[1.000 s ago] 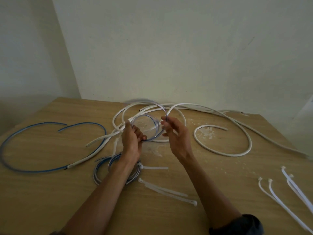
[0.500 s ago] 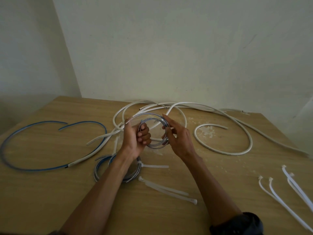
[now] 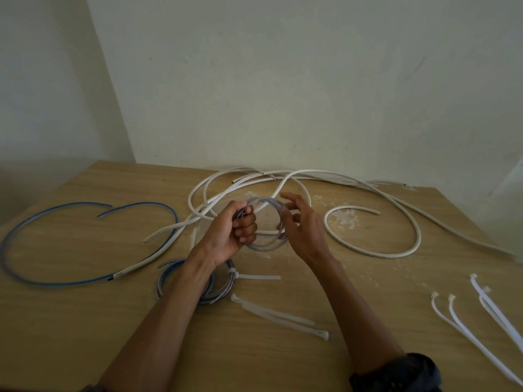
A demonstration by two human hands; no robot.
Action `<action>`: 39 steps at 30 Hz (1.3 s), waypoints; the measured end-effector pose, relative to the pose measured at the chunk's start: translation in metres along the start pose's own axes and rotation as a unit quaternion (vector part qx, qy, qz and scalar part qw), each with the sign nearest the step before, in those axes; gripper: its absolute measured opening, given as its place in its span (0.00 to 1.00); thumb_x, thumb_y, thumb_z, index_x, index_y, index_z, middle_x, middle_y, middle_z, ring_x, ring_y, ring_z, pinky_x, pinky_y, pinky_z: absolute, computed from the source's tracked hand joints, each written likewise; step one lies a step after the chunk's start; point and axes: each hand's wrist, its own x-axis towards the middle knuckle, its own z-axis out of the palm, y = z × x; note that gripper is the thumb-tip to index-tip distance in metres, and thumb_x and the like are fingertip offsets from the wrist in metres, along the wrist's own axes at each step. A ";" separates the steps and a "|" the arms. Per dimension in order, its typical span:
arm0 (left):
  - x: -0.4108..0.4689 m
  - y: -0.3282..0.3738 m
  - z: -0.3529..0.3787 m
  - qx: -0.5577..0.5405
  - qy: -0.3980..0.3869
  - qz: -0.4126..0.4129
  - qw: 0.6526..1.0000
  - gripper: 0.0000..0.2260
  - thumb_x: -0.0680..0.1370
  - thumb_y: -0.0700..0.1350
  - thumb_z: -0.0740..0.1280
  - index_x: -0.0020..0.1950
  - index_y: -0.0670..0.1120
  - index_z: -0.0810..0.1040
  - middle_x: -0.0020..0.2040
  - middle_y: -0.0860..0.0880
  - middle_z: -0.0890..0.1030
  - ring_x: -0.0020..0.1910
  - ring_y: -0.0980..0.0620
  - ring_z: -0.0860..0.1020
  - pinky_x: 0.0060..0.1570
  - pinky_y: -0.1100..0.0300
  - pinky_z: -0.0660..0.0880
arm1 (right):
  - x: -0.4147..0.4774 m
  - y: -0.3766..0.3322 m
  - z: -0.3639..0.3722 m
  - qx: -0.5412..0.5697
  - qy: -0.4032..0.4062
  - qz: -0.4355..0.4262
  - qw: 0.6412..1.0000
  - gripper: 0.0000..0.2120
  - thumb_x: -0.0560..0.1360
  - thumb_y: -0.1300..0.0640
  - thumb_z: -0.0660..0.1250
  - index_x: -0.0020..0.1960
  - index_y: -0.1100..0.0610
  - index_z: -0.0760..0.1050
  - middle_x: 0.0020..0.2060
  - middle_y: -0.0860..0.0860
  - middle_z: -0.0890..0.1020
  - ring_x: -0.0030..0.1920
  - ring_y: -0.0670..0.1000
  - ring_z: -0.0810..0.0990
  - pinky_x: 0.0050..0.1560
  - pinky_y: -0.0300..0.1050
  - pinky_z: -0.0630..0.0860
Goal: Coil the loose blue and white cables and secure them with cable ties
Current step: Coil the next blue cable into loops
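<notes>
- Hands, head view: left hand (image 3: 235, 230) clenched round the left side of a small coil (image 3: 266, 246) of thin blue-and-white cable, with the turns bunched in the fist. Right hand (image 3: 304, 230) has slack fingers laid against the coil's right rim and grips nothing.
- Small coil: held just above the table (image 3: 85, 335), about mid-width and toward the far edge. Judged light and springy (the turns would likely fan out if the fist loosens). Best held at the bunched side, which leaves the opposite arc free for a tie.
- Tied coil (image 3: 220, 292): lies flat under the left forearm, with its tie tail pointing right.
- Loose cable ties (image 3: 280, 316): just nearer the front edge, with more ties (image 3: 467, 321) by the right edge. Judged flat and slick, so best pinched at the head.
- Blue cable (image 3: 141, 205) lies by the left edge and white cables (image 3: 368, 251) along the far edge, all uncoiled. Judged stiffer (wider loops advised).
</notes>
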 end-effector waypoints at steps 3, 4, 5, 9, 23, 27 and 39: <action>-0.006 -0.004 0.015 0.134 0.054 -0.005 0.989 0.21 0.84 0.56 0.53 0.33 0.50 0.66 0.25 0.54 0.58 0.22 0.55 0.54 0.23 0.62 0.53 | -0.004 0.000 0.009 -0.068 -0.046 -0.076 0.994 0.22 0.84 0.46 0.58 0.77 0.48 0.66 0.62 0.48 0.77 0.56 0.43 0.80 0.53 0.35 0.77; -0.006 -0.006 0.020 0.177 0.076 -0.003 0.981 0.24 0.85 0.60 0.51 0.32 0.50 0.65 0.25 0.53 0.58 0.22 0.55 0.54 0.24 0.62 0.52 | -0.006 -0.002 0.013 -0.068 -0.056 -0.091 0.992 0.22 0.84 0.45 0.57 0.76 0.49 0.68 0.61 0.48 0.78 0.56 0.43 0.79 0.53 0.35 0.77; -0.007 -0.008 0.024 0.217 0.096 0.004 0.971 0.26 0.85 0.62 0.49 0.31 0.50 0.65 0.25 0.53 0.59 0.23 0.54 0.55 0.24 0.61 0.52 | -0.007 -0.004 0.015 -0.063 -0.056 -0.099 0.992 0.21 0.85 0.44 0.56 0.74 0.50 0.70 0.60 0.48 0.80 0.54 0.42 0.80 0.50 0.37 0.78; -0.008 -0.013 0.029 0.367 0.107 0.072 0.921 0.24 0.86 0.56 0.49 0.36 0.48 0.71 0.25 0.53 0.64 0.22 0.55 0.59 0.26 0.60 0.58 | -0.007 -0.009 0.017 -0.015 -0.026 -0.083 0.996 0.18 0.84 0.46 0.57 0.63 0.54 0.80 0.48 0.44 0.84 0.44 0.40 0.82 0.42 0.38 0.78; -0.006 -0.017 0.018 0.389 0.102 0.163 0.901 0.11 0.86 0.44 0.51 0.53 0.45 0.72 0.29 0.49 0.67 0.24 0.52 0.62 0.23 0.59 0.60 | -0.009 -0.018 0.023 -0.040 -0.010 -0.092 0.995 0.07 0.81 0.54 0.67 0.54 0.56 0.81 0.46 0.45 0.82 0.46 0.41 0.80 0.43 0.36 0.77; -0.005 -0.017 0.021 0.347 0.096 0.147 0.921 0.09 0.84 0.40 0.52 0.53 0.45 0.71 0.28 0.50 0.66 0.24 0.53 0.61 0.23 0.60 0.59 | -0.009 -0.021 0.021 0.005 -0.017 -0.060 0.998 0.05 0.81 0.55 0.68 0.53 0.56 0.81 0.46 0.47 0.83 0.47 0.42 0.82 0.46 0.34 0.78; -0.006 -0.006 0.002 0.411 0.163 0.185 0.878 0.11 0.87 0.50 0.53 0.47 0.49 0.66 0.27 0.55 0.65 0.23 0.56 0.63 0.23 0.60 0.61 | -0.005 -0.012 0.005 0.055 -0.059 0.042 0.996 0.21 0.85 0.44 0.55 0.58 0.57 0.79 0.47 0.51 0.84 0.44 0.44 0.83 0.43 0.41 0.79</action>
